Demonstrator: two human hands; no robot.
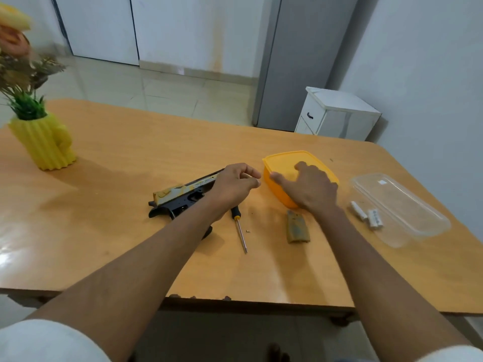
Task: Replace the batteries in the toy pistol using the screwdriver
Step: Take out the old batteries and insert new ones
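Observation:
The toy pistol (180,195), black with a pale yellow slide, lies on its side on the wooden table (130,158). My left forearm crosses its grip. My left hand (234,188) hovers past the muzzle end, fingers curled, thumb and forefinger tips close together with nothing visible between them. The screwdriver (241,232) lies loose just right of my left wrist, tip toward me. A small screw (248,232) sits beside its shaft. My right hand (309,190) rests spread on top of an orange container (278,163). A tan grip panel (298,229) lies under my right wrist. White batteries (366,214) lie further right.
A clear plastic tub (402,209) lies at the right, touching the batteries. A yellow ribbed vase (45,143) with flowers stands at the far left. A white cabinet (337,113) stands on the floor beyond the table's far right corner. The table's near edge (235,300) is chipped.

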